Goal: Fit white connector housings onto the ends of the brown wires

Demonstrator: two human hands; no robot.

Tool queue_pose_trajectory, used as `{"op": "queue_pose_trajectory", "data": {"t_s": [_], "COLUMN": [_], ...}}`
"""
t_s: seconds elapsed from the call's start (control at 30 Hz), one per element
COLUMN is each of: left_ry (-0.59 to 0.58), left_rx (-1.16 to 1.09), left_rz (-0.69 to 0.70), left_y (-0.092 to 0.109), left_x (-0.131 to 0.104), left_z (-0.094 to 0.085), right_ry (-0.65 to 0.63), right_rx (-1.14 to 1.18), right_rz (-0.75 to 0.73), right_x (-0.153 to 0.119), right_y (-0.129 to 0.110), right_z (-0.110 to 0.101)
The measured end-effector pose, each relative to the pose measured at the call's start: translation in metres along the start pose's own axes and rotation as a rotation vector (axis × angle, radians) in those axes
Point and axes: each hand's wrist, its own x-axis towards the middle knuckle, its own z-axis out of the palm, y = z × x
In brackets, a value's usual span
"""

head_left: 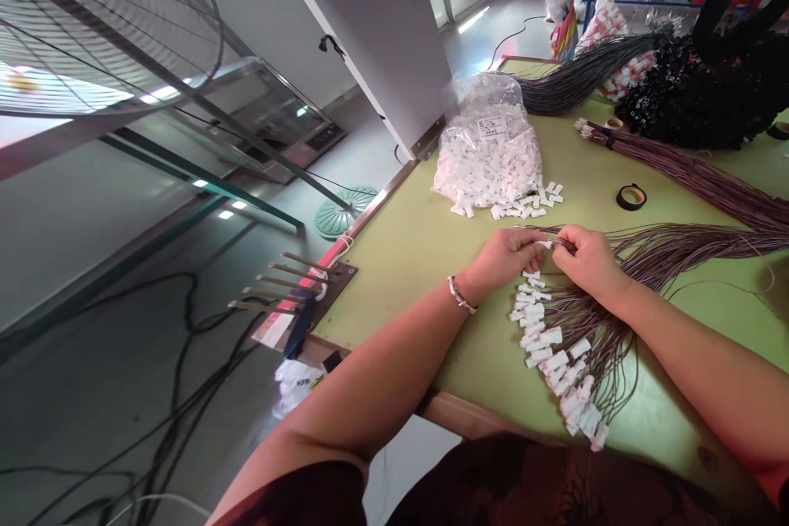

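Observation:
My left hand (506, 260) pinches a small white connector housing (546, 244) between thumb and fingers. Close beside it, my right hand (588, 261) is closed on thin brown wires (565, 244) that lead to that housing. Below my hands, a fanned row of white connectors (542, 337) lies on the table, each on the end of a brown wire. Their wires join a long brown wire bundle (671, 259) stretching off to the right, partly hidden by my right hand and forearm. How far the wire sits inside the held connector is too small to make out.
On the green table (394, 251) stands a clear bag of white connectors (486, 152), with loose ones spilled at its front. A black tape roll (631, 197), another brown bundle (690, 168) and black wires (573, 82) lie beyond. A pronged metal rack (308, 296) sits on the left edge.

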Motion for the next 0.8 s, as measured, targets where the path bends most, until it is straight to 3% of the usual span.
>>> {"op": "queue_pose_trajectory", "data": {"t_s": [0.17,0.3,0.53,0.8], "left_ry": [-0.094,-0.143,-0.095,-0.131], "left_rx": [-0.165,-0.191,-0.209,-0.188], "left_rz": [-0.124,-0.144,-0.175,-0.181], "left_y": [-0.004,-0.004,-0.005,-0.003], "left_x": [0.003,0.004,0.003,0.003], "left_z": [-0.005,-0.009,-0.009,-0.013], "right_ry": [-0.058,-0.091,-0.025,-0.009], "right_rx": [0.039,0.090,0.105,-0.027], "right_rz": [0.056,0.074,0.070,-0.019], "right_x": [-0.001,-0.001,0.000,-0.001], "right_y": [0.002,0.002,0.005,0.004], "right_z": [0.000,-0.001,-0.002,-0.003]}}
